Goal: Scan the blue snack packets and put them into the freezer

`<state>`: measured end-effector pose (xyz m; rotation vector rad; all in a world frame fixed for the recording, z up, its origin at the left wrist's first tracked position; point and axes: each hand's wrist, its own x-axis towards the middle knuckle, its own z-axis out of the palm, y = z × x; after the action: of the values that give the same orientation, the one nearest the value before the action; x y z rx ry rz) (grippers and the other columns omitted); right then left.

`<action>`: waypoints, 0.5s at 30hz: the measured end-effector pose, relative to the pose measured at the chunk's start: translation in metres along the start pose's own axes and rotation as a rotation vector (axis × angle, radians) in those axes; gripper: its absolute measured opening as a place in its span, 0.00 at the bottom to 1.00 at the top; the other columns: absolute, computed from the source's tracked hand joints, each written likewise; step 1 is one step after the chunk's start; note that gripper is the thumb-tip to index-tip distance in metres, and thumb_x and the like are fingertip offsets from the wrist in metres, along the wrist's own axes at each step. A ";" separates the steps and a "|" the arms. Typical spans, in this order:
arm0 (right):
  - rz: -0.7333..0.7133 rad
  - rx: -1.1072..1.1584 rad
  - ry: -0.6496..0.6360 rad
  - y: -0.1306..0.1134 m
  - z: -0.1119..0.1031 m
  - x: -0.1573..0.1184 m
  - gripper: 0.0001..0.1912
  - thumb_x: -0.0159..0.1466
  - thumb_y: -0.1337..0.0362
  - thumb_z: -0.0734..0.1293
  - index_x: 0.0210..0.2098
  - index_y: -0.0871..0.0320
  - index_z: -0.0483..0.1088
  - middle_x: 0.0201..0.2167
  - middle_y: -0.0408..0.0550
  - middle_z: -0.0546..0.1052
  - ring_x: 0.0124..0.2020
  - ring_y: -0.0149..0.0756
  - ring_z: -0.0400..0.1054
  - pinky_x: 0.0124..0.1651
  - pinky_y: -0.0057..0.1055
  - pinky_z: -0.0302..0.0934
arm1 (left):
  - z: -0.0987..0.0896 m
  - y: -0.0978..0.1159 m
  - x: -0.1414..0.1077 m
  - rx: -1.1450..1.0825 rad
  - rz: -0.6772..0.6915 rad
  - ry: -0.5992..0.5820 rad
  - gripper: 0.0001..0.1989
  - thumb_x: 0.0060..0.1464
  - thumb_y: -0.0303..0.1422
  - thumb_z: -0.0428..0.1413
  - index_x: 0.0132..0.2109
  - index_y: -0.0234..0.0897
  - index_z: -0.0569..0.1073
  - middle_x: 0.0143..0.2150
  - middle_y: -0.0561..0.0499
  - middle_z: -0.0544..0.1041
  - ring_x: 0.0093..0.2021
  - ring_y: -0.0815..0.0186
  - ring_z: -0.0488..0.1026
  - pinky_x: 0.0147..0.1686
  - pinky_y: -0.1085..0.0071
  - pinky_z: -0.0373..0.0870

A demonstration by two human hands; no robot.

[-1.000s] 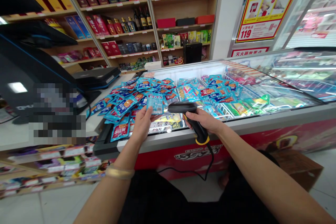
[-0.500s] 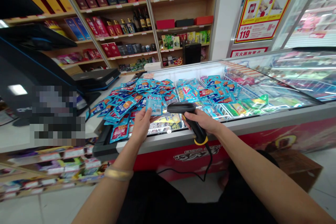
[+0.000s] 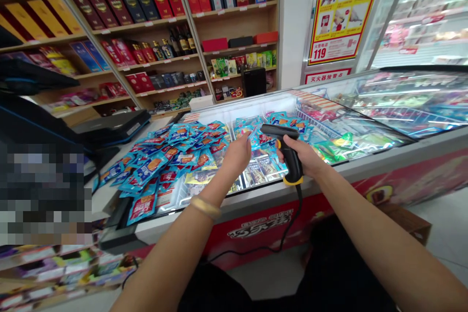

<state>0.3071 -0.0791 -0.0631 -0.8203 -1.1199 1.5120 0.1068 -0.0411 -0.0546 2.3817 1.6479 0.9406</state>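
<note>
Bracelet (image 3: 205,207): gold-coloured, one, on the left wrist.
Left hand (image 3: 237,157): raised over the freezer (image 3: 256,200), fingers curled, thumb up; blue wrapping shows by the fingertips, but whether they pinch it cannot be told.
Right hand (image 3: 304,155): fingers wrapped around the handle of the scanner, thumb along its upper part.
Scanner (image 3: 292,158): black with yellow trim, one, held above the freezer's front edge, head towards the left hand; black cable (image 3: 300,201) hanging from the handle.
Brown box (image 3: 410,220): on the floor, right of the freezer's front.
Pile of packets (image 3: 171,148): blue, overlapping, on the freezer's left end.
More packets (image 3: 283,119): blue, beyond the scanner.
Poster (image 3: 343,14): yellow and red, behind the freezer.
Shelves (image 3: 234,12): wooden, stocked with boxes, bottles and bags.
</note>
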 end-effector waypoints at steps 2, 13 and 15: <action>-0.017 0.003 0.092 -0.007 -0.018 0.001 0.26 0.50 0.41 0.73 0.31 0.58 0.70 0.19 0.42 0.72 0.20 0.30 0.64 0.24 0.27 0.58 | 0.021 0.016 0.019 0.032 0.031 -0.059 0.24 0.63 0.30 0.42 0.63 0.32 0.65 0.50 0.36 0.78 0.49 0.52 0.76 0.51 0.58 0.69; 0.013 0.167 0.237 -0.008 -0.053 -0.003 0.25 0.52 0.41 0.72 0.28 0.56 0.65 0.18 0.41 0.70 0.19 0.30 0.64 0.21 0.26 0.58 | 0.066 0.032 0.035 0.135 0.040 -0.201 0.25 0.62 0.30 0.44 0.64 0.28 0.61 0.66 0.28 0.61 0.68 0.45 0.56 0.63 0.46 0.55; 0.007 0.170 0.218 -0.008 -0.051 -0.002 0.24 0.53 0.42 0.72 0.29 0.56 0.66 0.18 0.41 0.70 0.20 0.30 0.65 0.22 0.26 0.58 | 0.057 0.028 0.028 0.123 0.031 -0.166 0.25 0.63 0.31 0.45 0.65 0.30 0.61 0.67 0.29 0.60 0.69 0.45 0.54 0.64 0.46 0.54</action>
<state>0.3568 -0.0693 -0.0723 -0.8487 -0.8183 1.4623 0.1660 -0.0138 -0.0768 2.4937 1.6551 0.6422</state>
